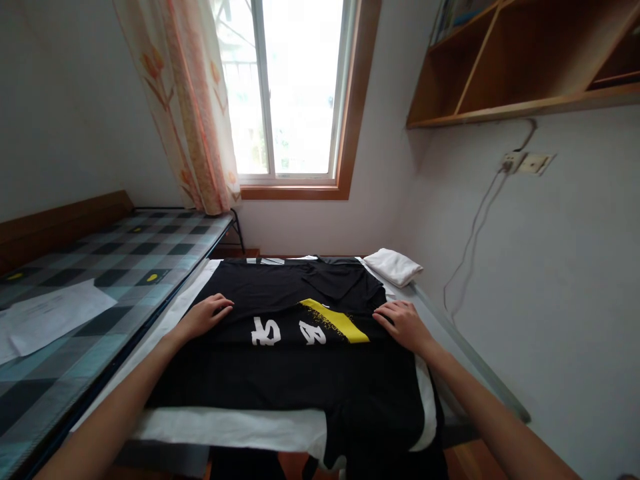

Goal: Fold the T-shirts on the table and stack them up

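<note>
A black T-shirt [280,377] with white lettering and a yellow stripe lies sideways across the table. One short sleeve lies on its far right part, and the near right part hangs over the front edge. On the shirt's left side rests my left hand [206,315], palm down, its fingers stretched out and slightly bent. My right hand [404,325] lies flat by the shirt's right edge, fingers apart and touching the fabric. Neither hand visibly holds any cloth. Beneath the shirt is a white cloth [235,427].
A folded white towel [393,267] sits at the table's far right corner. To the left stands a bed with a checked mattress [165,243] and paper sheets [60,313] on it. A wooden shelf [505,103] and a plugged-in cord [470,247] are on the right wall.
</note>
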Demonstrator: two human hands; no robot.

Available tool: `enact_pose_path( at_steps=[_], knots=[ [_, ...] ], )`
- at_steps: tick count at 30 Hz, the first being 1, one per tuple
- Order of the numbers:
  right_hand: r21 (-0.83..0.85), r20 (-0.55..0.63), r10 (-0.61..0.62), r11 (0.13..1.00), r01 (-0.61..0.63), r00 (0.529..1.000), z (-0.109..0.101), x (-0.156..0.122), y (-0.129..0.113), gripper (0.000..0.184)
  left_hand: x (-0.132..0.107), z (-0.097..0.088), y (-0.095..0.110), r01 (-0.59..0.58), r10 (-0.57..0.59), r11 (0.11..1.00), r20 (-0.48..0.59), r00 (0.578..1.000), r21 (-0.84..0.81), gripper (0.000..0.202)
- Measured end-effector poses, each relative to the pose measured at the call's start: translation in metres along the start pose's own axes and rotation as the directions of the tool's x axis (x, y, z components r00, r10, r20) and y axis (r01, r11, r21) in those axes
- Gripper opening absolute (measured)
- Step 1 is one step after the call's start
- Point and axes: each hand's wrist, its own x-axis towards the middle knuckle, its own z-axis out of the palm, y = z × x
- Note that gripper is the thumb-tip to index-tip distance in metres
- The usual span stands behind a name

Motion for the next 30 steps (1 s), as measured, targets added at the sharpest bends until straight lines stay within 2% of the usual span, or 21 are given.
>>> enact_pose_path(
  at_steps=[4, 11, 15, 19, 23, 26, 30],
  knots=[
    [0.025, -0.016, 0.051, 0.998, -0.051, 0.999, 0.010, 0.041, 0.017, 0.030, 0.033, -0.001, -0.029, 0.128, -0.127, 0.992, -0.026, 0.991, 0.004, 0.043],
    [0.097, 0.090, 0.274, 0.955, -0.282, 0.958, 0.040, 0.105, 0.059, 0.026, 0.095, 0.010, -0.080, 0.264, -0.248, 0.950, -0.113, 0.962, 0.168, 0.042],
    [0.081, 0.084, 0.267, 0.958, -0.274, 0.960, 0.060, 0.126, 0.076, 0.025, 0.124, 0.011, -0.097, 0.264, -0.249, 0.930, -0.090, 0.964, 0.256, 0.054],
    [0.049, 0.129, 0.244, 0.966, -0.252, 0.961, 0.076, 0.141, 0.083, 0.027, 0.144, 0.012, -0.104, 0.240, -0.250, 0.923, -0.003, 0.968, 0.300, 0.065],
    [0.018, 0.183, 0.253, 0.965, -0.260, 0.950, 0.084, 0.150, 0.087, 0.025, 0.156, 0.010, -0.101, 0.239, -0.278, 0.909, 0.072, 0.958, 0.341, 0.063],
    [0.004, 0.215, 0.268, 0.961, -0.275, 0.939, 0.085, 0.152, 0.090, 0.025, 0.162, 0.006, -0.097, 0.261, -0.303, 0.878, 0.044, 0.952, 0.401, 0.054],
    [-0.003, 0.227, 0.279, 0.958, -0.286, 0.933, 0.083, 0.153, 0.090, 0.022, 0.165, -0.001, -0.095, 0.249, -0.273, 0.871, -0.004, 0.962, 0.423, 0.034]
  ],
)
